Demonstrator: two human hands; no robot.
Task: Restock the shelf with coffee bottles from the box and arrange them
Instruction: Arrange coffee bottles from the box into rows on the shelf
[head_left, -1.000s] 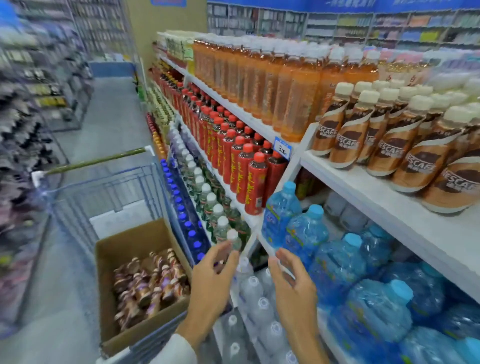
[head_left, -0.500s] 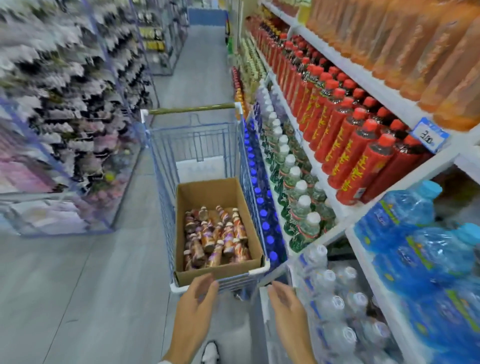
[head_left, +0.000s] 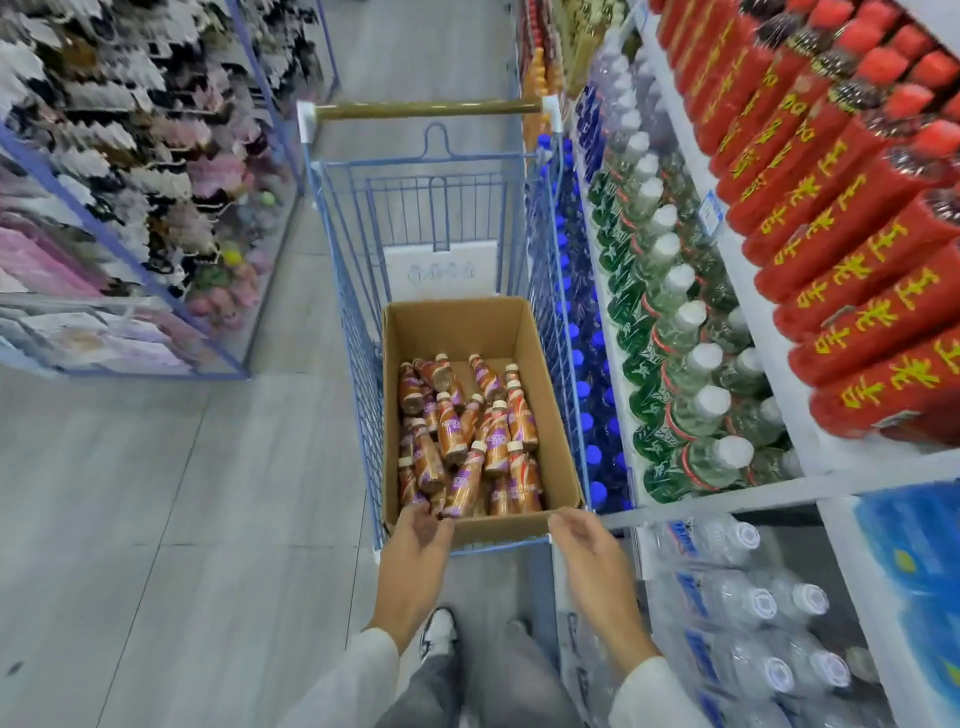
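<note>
Box: open brown cardboard box (head_left: 457, 327) standing in the near end of a blue wire shopping cart (head_left: 358, 332), near wall against the cart's near rim.
Box contents: small brown coffee bottles with cream caps (head_left: 467, 431), heaped loosely and lying at mixed angles, filling the near half of the floor of the box.
Cart: brass-coloured handle bar (head_left: 426, 109) at the far end, parked on the grey floor (head_left: 156, 493) just beside the shelving.
Shelving: white shelf boards (head_left: 810, 467) on the right, carrying red bottles with yellow lettering (head_left: 841, 270) above, green-labelled clear bottles with white caps (head_left: 675, 364) below, blue-capped bottles (head_left: 587, 374) lowest beside the cart.
Lower right bay: clear water bottles with white caps (head_left: 753, 603), packed close.
Left hand (head_left: 415, 551): fingers bent down over the near rim of the box, tips at the bases of the nearest bottles; grasp on one impossible to tell.
Right hand (head_left: 587, 556): fingers loosely curled, holding nothing, just over the near right corner of the box.
Change since half a second ago: both hands moved forward from short of the cart to the box rim; cart and box larger and more central in view.
</note>
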